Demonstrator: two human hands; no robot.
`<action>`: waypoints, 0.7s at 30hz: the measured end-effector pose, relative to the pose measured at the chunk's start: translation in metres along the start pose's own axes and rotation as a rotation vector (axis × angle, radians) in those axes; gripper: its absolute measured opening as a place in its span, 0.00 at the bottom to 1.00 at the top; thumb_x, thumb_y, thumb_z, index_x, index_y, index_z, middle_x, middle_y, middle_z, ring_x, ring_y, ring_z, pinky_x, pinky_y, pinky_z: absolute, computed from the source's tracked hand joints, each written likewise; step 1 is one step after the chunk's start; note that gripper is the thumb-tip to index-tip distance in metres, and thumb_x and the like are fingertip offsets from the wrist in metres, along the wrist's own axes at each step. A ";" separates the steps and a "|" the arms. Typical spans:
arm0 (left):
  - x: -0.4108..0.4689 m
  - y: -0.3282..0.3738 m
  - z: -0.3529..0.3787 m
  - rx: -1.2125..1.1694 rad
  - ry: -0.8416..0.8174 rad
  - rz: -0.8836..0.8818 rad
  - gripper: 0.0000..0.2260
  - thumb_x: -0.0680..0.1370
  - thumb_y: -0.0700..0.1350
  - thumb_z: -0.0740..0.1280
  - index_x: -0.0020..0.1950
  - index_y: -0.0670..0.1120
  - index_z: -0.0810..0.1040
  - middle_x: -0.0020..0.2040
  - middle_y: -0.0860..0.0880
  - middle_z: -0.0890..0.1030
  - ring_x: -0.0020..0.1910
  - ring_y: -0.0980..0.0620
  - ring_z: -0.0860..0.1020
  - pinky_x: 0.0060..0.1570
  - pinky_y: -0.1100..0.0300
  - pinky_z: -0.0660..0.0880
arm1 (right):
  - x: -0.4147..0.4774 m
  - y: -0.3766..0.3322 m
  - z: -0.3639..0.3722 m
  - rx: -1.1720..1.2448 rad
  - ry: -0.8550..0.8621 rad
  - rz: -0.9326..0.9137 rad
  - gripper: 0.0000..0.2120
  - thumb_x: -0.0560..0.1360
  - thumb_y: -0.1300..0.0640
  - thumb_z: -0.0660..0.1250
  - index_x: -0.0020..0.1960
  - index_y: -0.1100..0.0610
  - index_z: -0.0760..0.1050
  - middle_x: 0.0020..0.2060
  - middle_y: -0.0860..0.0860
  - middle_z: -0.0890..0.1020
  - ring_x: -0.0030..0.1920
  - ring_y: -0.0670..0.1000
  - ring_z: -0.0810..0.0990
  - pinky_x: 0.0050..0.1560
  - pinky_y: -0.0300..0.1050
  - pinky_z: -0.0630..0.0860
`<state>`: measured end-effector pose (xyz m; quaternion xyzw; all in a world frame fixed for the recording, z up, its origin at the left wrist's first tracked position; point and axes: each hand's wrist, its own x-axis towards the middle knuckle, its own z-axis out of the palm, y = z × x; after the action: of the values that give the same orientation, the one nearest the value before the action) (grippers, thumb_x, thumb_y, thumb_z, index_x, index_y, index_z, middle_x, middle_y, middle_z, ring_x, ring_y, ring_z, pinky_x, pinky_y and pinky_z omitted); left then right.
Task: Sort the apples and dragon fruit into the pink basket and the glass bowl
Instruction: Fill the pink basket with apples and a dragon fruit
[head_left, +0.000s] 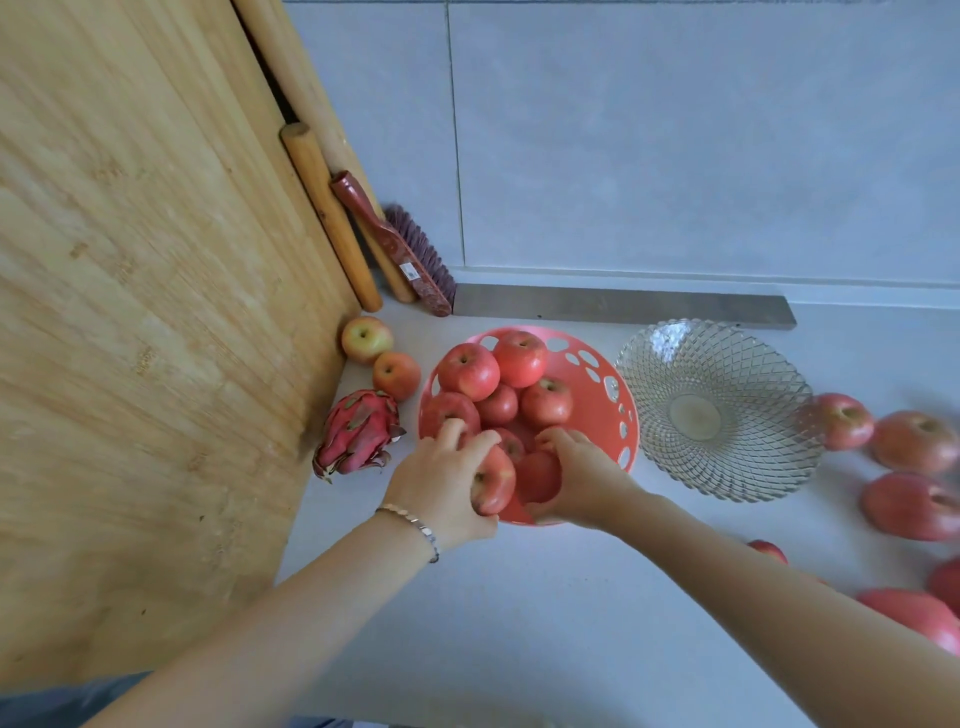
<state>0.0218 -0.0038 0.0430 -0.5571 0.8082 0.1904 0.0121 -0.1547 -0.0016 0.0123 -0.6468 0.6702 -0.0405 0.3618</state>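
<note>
The pink basket (605, 410) stands mid-counter, piled with several red apples (470, 371). At its near rim my left hand (441, 486) grips a red apple (493, 486), and my right hand (584, 480) holds another apple (540, 475) inside the basket. The glass bowl (719, 410) to the right is empty. One dragon fruit (358, 434) lies left of the basket, with two apples (366, 339) (396, 375) behind it. More apples (844, 421) and reddish fruit (911, 506) lie blurred at the right.
A big bamboo board (156, 312) leans at the left, with rolling pins (332, 218) and a red brush (400, 249) against the tiled wall. A steel strip (623, 306) lies along the wall behind the bowl.
</note>
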 end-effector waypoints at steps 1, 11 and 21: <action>0.004 0.003 0.002 0.061 -0.019 0.032 0.34 0.64 0.51 0.71 0.69 0.57 0.62 0.63 0.51 0.66 0.54 0.45 0.73 0.44 0.57 0.73 | -0.001 0.002 -0.002 0.028 0.014 -0.003 0.38 0.59 0.46 0.77 0.64 0.53 0.66 0.59 0.50 0.69 0.59 0.53 0.73 0.58 0.45 0.71; 0.024 0.003 0.018 0.119 -0.162 0.208 0.34 0.70 0.49 0.68 0.72 0.57 0.56 0.75 0.51 0.54 0.70 0.46 0.60 0.62 0.51 0.69 | -0.009 0.022 -0.005 0.021 0.041 -0.163 0.28 0.65 0.53 0.71 0.64 0.44 0.70 0.64 0.47 0.69 0.63 0.55 0.66 0.68 0.49 0.65; 0.023 0.004 0.030 -0.184 0.006 0.121 0.36 0.66 0.53 0.73 0.70 0.50 0.62 0.66 0.51 0.68 0.65 0.51 0.67 0.59 0.59 0.68 | -0.012 0.019 -0.010 0.321 0.289 0.073 0.33 0.61 0.51 0.76 0.63 0.50 0.67 0.50 0.50 0.77 0.48 0.50 0.76 0.46 0.39 0.71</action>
<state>0.0041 -0.0136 0.0110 -0.5066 0.8195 0.2626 -0.0529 -0.1769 0.0078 0.0145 -0.5435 0.7230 -0.2259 0.3617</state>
